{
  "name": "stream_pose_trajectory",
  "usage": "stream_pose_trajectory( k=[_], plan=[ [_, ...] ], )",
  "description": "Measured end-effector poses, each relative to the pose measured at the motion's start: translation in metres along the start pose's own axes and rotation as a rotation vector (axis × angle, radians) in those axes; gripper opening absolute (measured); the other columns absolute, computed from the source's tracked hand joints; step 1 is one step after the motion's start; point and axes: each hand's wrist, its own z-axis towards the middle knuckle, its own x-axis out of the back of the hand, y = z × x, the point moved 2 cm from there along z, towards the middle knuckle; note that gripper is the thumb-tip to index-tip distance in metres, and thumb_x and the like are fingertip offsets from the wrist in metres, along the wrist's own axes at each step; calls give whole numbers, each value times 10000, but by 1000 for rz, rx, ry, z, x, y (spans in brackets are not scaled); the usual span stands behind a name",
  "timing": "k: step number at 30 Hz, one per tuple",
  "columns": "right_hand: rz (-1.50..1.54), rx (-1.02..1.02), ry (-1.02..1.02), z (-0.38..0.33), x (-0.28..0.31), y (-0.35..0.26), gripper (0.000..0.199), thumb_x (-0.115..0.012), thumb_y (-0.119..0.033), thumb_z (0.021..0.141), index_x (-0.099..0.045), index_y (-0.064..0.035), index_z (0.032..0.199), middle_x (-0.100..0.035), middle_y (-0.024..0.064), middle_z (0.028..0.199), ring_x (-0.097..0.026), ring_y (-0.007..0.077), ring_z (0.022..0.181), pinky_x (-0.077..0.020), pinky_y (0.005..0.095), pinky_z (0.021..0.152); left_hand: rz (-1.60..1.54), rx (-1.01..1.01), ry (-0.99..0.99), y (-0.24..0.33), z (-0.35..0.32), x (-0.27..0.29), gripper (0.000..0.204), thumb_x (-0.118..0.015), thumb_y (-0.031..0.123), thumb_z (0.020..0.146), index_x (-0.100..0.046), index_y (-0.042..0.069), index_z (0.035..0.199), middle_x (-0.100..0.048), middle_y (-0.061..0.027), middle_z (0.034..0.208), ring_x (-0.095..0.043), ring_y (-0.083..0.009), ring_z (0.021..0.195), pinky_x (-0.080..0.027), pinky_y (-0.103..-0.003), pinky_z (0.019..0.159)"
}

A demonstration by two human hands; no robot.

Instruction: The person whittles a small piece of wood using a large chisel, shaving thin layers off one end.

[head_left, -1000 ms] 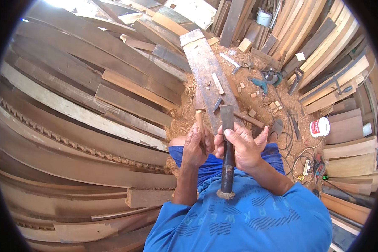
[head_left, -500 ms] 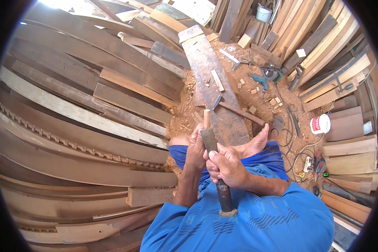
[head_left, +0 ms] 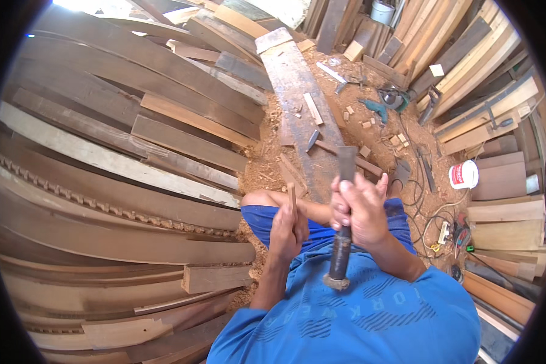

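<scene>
My left hand (head_left: 287,233) is closed around a small wooden stick (head_left: 292,195), whose end sticks up above the fingers. To its right, my right hand (head_left: 365,213) grips a wide chisel (head_left: 347,162). The chisel's flat blade points away from me. Its dark handle (head_left: 341,250), with a frayed butt end, hangs below the fist over my blue shirt. Chisel and stick are apart. Beyond the chisel, a hammer (head_left: 313,140) lies on a worn plank (head_left: 294,73), its wooden handle partly hidden behind the blade.
Long stacked boards (head_left: 121,142) fill the left side. Sawdust, offcuts and cords cover the floor to the right, with a teal power tool (head_left: 377,110) and a white bucket (head_left: 464,176). More timber (head_left: 455,60) leans at the far right. A pale wood strip (head_left: 313,108) lies on the plank.
My hands have moved apart. The chisel has gone right and a little away from me, off the stick. My left hand with the stick has dropped slightly nearer.
</scene>
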Motion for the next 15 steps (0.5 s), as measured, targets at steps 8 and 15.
stream_pose_trajectory(
  k=[8,15],
  plan=[
    [-28,-234,-274,-2,-38,42,170,-447,-233,1008,-469,-65,1024,-432,-12,658,-422,62,480,-448,260,472,202,-144,-52,55,39,-33,255,-431,260,1040,-575,60,976,-538,43,769,-492,-38,683,-419,-202,590],
    [-93,101,-148,-36,-24,6,176,-418,-224,1006,-447,-53,980,-419,-9,613,-410,61,460,-417,252,435,848,-281,-202,10,-36,-40,292,-429,281,1037,-577,56,924,-496,23,710,-477,-81,644,-379,-214,560]
  ],
)
